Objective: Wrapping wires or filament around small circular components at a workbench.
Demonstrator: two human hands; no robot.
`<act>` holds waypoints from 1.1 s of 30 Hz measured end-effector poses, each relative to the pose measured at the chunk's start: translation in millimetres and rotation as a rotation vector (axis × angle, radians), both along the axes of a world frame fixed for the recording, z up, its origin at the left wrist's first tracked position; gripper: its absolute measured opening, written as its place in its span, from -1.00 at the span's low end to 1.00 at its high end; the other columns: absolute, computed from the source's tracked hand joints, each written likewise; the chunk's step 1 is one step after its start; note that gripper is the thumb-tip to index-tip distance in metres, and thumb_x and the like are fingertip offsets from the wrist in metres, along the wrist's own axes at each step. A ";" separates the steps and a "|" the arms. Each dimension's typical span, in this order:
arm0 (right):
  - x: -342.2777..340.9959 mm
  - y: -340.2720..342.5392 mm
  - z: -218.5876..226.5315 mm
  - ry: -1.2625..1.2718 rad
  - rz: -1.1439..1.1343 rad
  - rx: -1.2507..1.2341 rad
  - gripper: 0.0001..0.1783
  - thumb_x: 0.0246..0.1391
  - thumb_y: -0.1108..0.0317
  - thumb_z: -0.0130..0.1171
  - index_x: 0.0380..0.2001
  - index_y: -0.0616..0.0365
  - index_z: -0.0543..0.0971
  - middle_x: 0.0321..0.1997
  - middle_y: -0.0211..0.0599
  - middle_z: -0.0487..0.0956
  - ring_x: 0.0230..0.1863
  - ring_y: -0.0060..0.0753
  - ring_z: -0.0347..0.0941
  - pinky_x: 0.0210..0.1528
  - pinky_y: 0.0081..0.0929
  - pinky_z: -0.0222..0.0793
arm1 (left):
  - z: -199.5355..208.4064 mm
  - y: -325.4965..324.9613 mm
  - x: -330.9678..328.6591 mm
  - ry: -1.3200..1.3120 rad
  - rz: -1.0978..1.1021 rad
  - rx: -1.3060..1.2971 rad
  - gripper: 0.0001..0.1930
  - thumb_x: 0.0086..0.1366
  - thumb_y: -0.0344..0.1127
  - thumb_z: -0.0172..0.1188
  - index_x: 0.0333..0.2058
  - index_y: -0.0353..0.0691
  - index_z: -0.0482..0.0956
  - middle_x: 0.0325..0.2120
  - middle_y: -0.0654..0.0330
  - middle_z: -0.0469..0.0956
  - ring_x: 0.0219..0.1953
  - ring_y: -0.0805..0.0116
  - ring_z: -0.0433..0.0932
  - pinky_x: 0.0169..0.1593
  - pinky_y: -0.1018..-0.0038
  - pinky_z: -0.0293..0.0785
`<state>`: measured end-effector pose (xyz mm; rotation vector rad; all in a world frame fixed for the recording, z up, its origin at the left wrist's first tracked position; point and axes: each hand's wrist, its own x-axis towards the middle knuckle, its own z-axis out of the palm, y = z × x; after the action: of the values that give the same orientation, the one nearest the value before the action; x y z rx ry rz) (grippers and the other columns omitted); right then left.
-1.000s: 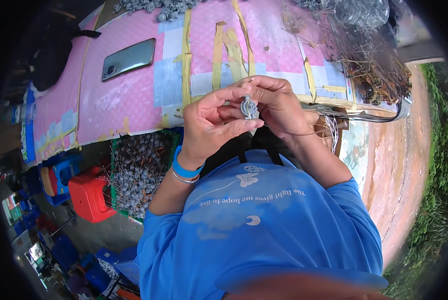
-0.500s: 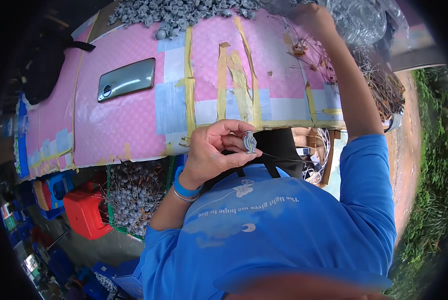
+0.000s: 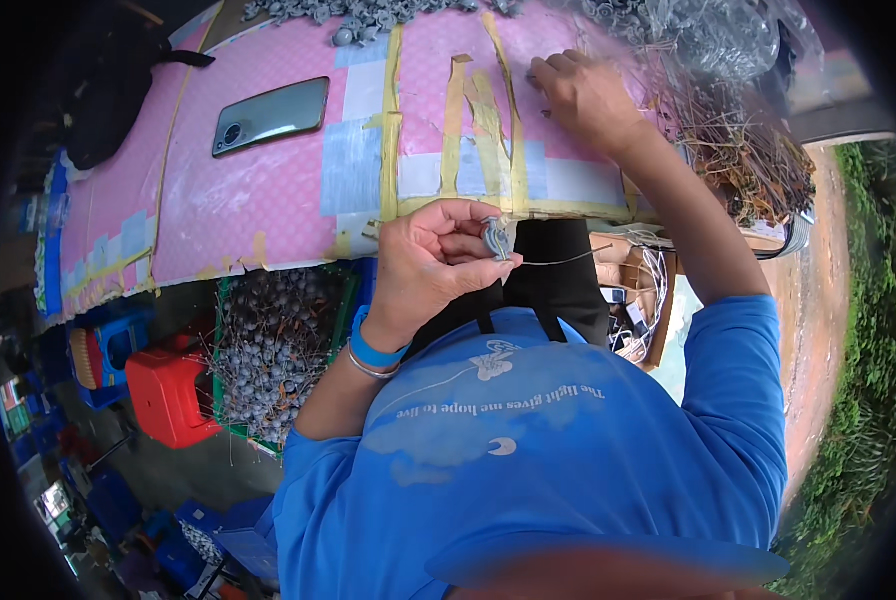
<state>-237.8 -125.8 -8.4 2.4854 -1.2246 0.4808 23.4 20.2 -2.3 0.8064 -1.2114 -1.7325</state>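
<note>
Just off the table's near edge, my left hand (image 3: pixel 420 258) pinches a small grey round plastic part (image 3: pixel 496 239) between thumb and fingers. A thin wire-like stem (image 3: pixel 566 259) sticks out to the right from it. My right hand (image 3: pixel 586 98) is over the right half of the pink table top (image 3: pixel 258 205), its fingers curled down and drawn together. Whatever lies between those fingertips is too small and hidden to name. A heap of similar grey parts (image 3: pixel 368 18) covers the far edge of the table.
A phone (image 3: pixel 271 117) lies at the table's left. Dry brown stems (image 3: pixel 748 160) and clear plastic bags (image 3: pixel 728 38) crowd the right end. Below the left edge stand a green crate (image 3: pixel 350 318) of grey balls and a red stool (image 3: pixel 168 395). An open box (image 3: pixel 658 300) holds white cables.
My right hand has come back from the far heap toward me and to the left. My left hand keeps its grip on the grey part, now turned. The view has shifted slightly.
</note>
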 end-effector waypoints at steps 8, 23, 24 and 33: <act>14.4 3.9 11.0 -0.006 -0.018 0.186 -0.87 0.03 0.37 0.15 -0.38 0.16 0.61 -0.42 -0.12 0.59 -0.34 0.01 0.53 -0.28 -0.13 0.44 | 4.4 18.4 0.2 -0.023 0.177 -0.077 -0.59 0.02 -0.74 0.29 -0.10 -0.51 0.49 -0.29 0.03 0.61 -0.28 0.33 0.67 -0.09 0.40 0.66; 75.7 180.8 42.7 -1.072 0.121 0.729 -0.79 0.08 0.57 0.26 -0.17 0.30 0.63 -0.25 -0.33 0.64 -0.21 -0.57 0.54 -0.09 -0.61 0.45 | 7.9 32.0 3.4 -0.135 0.295 -0.349 -0.60 0.03 -0.62 0.36 -0.11 -0.41 0.54 -0.30 0.12 0.67 -0.26 0.44 0.67 -0.17 0.55 0.62; 75.3 181.4 43.9 -1.058 0.135 0.722 -0.79 0.07 0.58 0.27 -0.18 0.29 0.64 -0.27 -0.34 0.64 -0.21 -0.58 0.53 -0.11 -0.63 0.45 | 5.7 32.1 2.9 -0.163 0.304 -0.364 -0.61 0.01 -0.62 0.37 -0.12 -0.40 0.55 -0.31 0.12 0.67 -0.27 0.44 0.67 -0.18 0.55 0.62; 78.0 183.6 34.9 -1.022 0.048 0.806 -0.79 -0.01 0.59 0.32 -0.24 0.29 0.67 -0.35 -0.35 0.63 -0.33 -0.61 0.52 -0.26 -0.67 0.45 | -0.1 39.2 -1.3 -0.529 0.430 -0.720 -0.59 -0.11 -0.59 0.40 -0.20 -0.29 0.56 -0.41 0.14 0.65 -0.42 0.40 0.69 -0.37 0.53 0.60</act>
<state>-159.9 57.9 26.5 2.9747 -2.0150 1.7011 22.1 59.4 -2.4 0.9949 -1.7063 -0.6573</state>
